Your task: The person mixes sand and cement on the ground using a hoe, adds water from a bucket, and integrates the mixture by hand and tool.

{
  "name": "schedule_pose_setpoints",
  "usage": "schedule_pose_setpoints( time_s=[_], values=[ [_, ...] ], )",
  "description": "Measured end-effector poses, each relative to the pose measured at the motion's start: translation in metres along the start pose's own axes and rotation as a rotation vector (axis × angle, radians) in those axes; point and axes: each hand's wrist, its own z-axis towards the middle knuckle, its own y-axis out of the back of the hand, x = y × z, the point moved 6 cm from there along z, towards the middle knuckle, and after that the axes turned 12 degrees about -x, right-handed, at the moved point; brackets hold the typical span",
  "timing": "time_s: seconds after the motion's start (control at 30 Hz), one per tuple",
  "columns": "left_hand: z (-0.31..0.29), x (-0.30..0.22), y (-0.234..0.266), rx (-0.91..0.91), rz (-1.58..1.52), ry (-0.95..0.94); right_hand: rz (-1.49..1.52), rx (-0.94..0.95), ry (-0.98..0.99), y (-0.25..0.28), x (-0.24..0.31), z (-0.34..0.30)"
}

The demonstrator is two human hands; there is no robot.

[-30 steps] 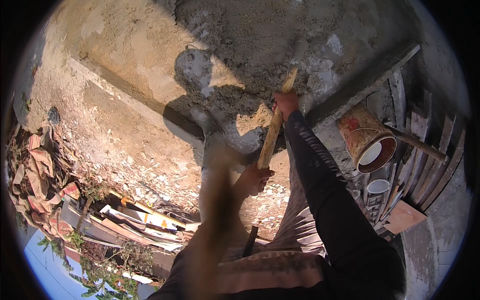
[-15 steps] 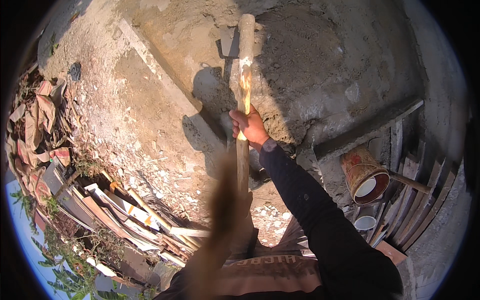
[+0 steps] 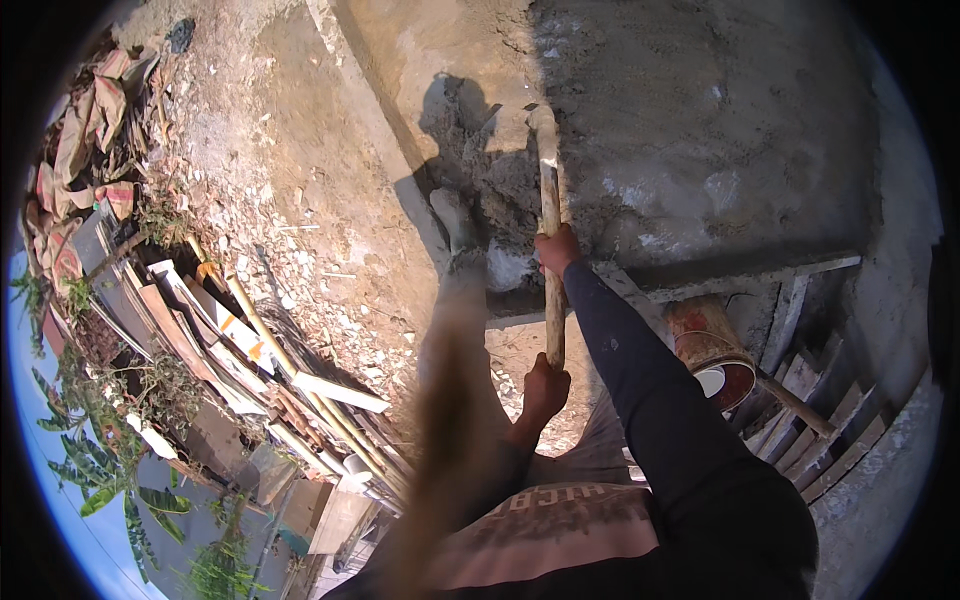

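Note:
A hoe with a pale wooden handle [image 3: 551, 205] reaches away from me. Its head [image 3: 512, 122] is down at the wet grey mortar [image 3: 500, 180], so most of the blade's edge is hard to make out. My right hand [image 3: 557, 248], at the end of a dark sleeve, is closed round the middle of the handle. Nearer my body, my left hand [image 3: 545, 388] grips the handle's butt end. My foot in a grey, muddy boot [image 3: 456, 222] stands beside the mortar. A blurred brown shape close to the camera hides part of my left arm.
A concrete edging [image 3: 372, 95] runs along the left, and a board [image 3: 750, 275] crosses at right. A dirty bucket [image 3: 712, 350] lies tipped near stacked planks [image 3: 845, 425]. Left are scrap wood [image 3: 215, 345] and torn sacks [image 3: 75, 150].
The hoe's head has come down from its raised position to the mortar. My left hand now shows on the butt end, and my boot has come into view. The camera view has shifted.

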Motion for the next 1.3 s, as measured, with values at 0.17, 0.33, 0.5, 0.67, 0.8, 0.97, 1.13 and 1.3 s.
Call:
schedule_pose_setpoints(
  time_s=[0.17,0.33,0.5,0.67,0.8,0.97,1.13,1.3],
  values=[
    [-0.084,0.049,0.006,-0.021,0.067,0.079,0.222,0.076,-0.039,0.03,-0.019,-0.1],
    [-0.02,0.005,0.05,-0.032,0.134,-0.206,0.637,-0.036,0.083,0.073,0.074,-0.103],
    [0.077,-0.081,0.095,0.005,0.018,-0.518,0.393,-0.296,0.185,0.089,0.162,-0.002],
    [0.1,0.038,0.115,0.115,0.043,-0.559,-0.203,-0.655,0.062,-0.008,0.023,0.021],
    [0.098,0.175,0.197,0.379,0.167,-0.129,0.093,-0.392,-0.213,-0.158,-0.068,-0.07],
    [0.101,0.236,0.243,0.379,0.239,-0.149,0.233,-0.385,-0.314,-0.225,-0.081,-0.12],
    [0.11,0.263,0.27,0.162,0.09,-0.265,0.281,-0.301,-0.057,-0.248,0.047,-0.194],
    [0.159,0.093,0.269,0.214,-0.338,-0.211,0.41,-0.189,0.279,-0.197,0.205,-0.128]
  ],
)
